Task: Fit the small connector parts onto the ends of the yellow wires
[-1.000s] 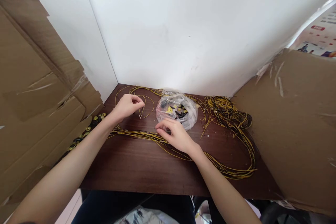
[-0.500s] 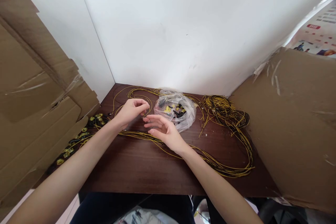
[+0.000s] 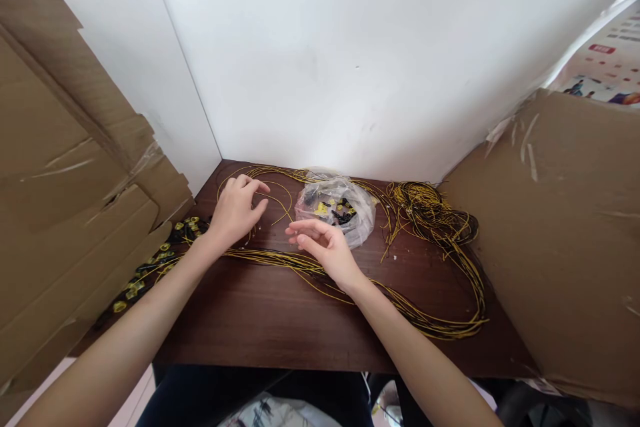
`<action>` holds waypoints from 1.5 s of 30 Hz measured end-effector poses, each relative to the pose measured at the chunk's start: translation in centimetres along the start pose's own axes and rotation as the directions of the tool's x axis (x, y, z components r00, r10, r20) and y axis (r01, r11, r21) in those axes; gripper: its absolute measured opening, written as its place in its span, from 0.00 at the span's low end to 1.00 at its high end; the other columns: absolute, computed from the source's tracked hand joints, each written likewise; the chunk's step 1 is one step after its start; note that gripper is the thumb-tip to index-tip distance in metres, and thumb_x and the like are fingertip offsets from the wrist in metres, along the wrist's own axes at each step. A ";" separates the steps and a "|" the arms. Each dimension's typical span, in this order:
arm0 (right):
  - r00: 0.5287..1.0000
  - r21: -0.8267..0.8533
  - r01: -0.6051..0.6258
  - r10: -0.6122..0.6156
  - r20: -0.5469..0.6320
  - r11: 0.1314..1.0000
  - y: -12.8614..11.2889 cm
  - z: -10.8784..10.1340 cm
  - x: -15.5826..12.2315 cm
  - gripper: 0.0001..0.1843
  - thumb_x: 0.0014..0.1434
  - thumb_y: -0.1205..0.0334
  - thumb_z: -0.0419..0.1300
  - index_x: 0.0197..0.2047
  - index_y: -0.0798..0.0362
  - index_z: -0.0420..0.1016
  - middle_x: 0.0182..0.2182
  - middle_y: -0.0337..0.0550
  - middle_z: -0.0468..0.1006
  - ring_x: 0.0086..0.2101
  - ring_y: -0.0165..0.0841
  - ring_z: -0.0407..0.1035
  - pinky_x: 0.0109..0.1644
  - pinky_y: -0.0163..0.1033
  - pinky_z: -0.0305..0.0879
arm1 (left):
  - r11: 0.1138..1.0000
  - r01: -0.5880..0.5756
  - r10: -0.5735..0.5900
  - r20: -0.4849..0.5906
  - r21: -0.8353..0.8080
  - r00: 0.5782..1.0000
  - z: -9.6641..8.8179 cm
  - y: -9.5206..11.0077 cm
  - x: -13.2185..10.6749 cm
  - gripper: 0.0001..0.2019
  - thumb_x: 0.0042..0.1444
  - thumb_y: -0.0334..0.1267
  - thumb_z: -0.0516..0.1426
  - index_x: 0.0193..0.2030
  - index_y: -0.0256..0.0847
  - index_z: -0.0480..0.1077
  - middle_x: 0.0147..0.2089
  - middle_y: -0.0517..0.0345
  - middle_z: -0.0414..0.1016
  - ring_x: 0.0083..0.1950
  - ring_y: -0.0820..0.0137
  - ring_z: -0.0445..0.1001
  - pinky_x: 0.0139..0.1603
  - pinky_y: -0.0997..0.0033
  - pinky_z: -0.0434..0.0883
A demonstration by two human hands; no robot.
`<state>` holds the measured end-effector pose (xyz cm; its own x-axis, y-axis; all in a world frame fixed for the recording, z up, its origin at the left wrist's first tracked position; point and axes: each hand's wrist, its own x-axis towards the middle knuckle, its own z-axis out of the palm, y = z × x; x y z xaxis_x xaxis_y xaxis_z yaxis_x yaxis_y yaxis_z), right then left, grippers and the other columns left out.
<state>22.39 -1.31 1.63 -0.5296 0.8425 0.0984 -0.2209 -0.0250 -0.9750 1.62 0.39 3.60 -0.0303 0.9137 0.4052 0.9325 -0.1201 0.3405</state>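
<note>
My left hand hovers over the back left of the table, fingers spread and nothing visible between them. Thin yellow wires curve behind and beside it. My right hand is in front of the plastic bag, its fingers stretched out and slightly curled, thumb apart. A wire ends close to its fingertips; I see no grip on it. Inside the bag lie small yellow pieces and black pieces. A long bundle of yellow and black wires passes below both hands.
A tangled coil of yellow and black wires lies at the back right. Several yellow-and-black connector-like parts line the left edge. Cardboard panels flank the brown table, with a white wall behind.
My left hand has opened from a pinch and moved left, away from my right hand. My right hand has shifted slightly right.
</note>
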 end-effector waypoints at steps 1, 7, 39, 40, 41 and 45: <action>1.000 -0.004 0.004 -0.004 0.009 1.000 0.0 0.0 0.0 0.12 0.52 0.58 0.62 0.41 0.51 0.75 0.39 0.42 0.78 0.38 0.31 0.73 0.43 0.38 0.67 | 0.997 -0.062 0.061 0.021 0.051 0.998 -0.1 -0.3 0.1 0.12 0.53 0.37 0.52 0.41 0.39 0.72 0.46 0.49 0.72 0.50 0.57 0.67 0.51 0.54 0.65; 0.994 0.028 0.091 -0.092 0.051 0.995 -0.3 -0.1 -0.3 0.10 0.53 0.62 0.61 0.41 0.50 0.76 0.38 0.41 0.79 0.37 0.30 0.72 0.44 0.38 0.67 | 0.986 -0.154 0.134 0.250 0.064 0.959 1.4 -3.1 1.6 0.18 0.58 0.38 0.47 0.49 0.39 0.73 0.60 0.49 0.66 0.59 0.60 0.66 0.58 0.58 0.64; 0.810 0.716 0.580 -0.185 -0.556 0.389 -4.6 -11.5 -1.0 0.17 0.44 0.78 0.51 0.35 0.51 0.69 0.30 0.30 0.76 0.30 0.21 0.70 0.40 0.34 0.67 | 0.966 -0.252 0.236 0.206 0.053 0.949 1.6 -4.4 2.6 0.17 0.59 0.41 0.48 0.38 0.40 0.78 0.57 0.51 0.70 0.57 0.59 0.68 0.56 0.58 0.66; 0.833 0.701 0.541 -0.180 -0.523 0.464 -4.4 -10.9 -0.7 0.16 0.45 0.77 0.53 0.35 0.50 0.70 0.30 0.29 0.76 0.30 0.20 0.70 0.41 0.33 0.67 | 0.960 -0.273 0.256 0.193 0.063 0.947 1.4 -3.9 2.6 0.17 0.59 0.41 0.48 0.38 0.40 0.78 0.57 0.50 0.70 0.56 0.59 0.68 0.55 0.57 0.67; 0.850 0.672 0.504 -0.173 -0.498 0.543 -4.3 -10.3 -0.5 0.14 0.47 0.75 0.54 0.35 0.49 0.71 0.30 0.28 0.76 0.30 0.20 0.70 0.41 0.33 0.67 | 0.952 -0.299 0.283 0.188 0.067 0.941 1.2 -3.3 2.6 0.16 0.59 0.40 0.49 0.37 0.40 0.78 0.56 0.51 0.71 0.55 0.59 0.69 0.54 0.57 0.67; 0.919 0.376 0.280 -0.133 -0.372 0.883 -3.8 -7.4 0.1 0.10 0.50 0.66 0.59 0.37 0.48 0.75 0.36 0.35 0.78 0.32 0.25 0.71 0.41 0.36 0.68 | 0.920 -0.388 0.373 0.184 0.054 0.909 0.5 -0.6 2.4 0.15 0.60 0.40 0.50 0.37 0.45 0.78 0.48 0.56 0.77 0.48 0.62 0.69 0.47 0.60 0.68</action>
<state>29.19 2.84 3.83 -0.1522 0.9775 0.1460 -0.6516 0.0119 -0.7585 1.17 2.90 3.95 0.3864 0.8575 0.3397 0.8891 -0.4442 0.1099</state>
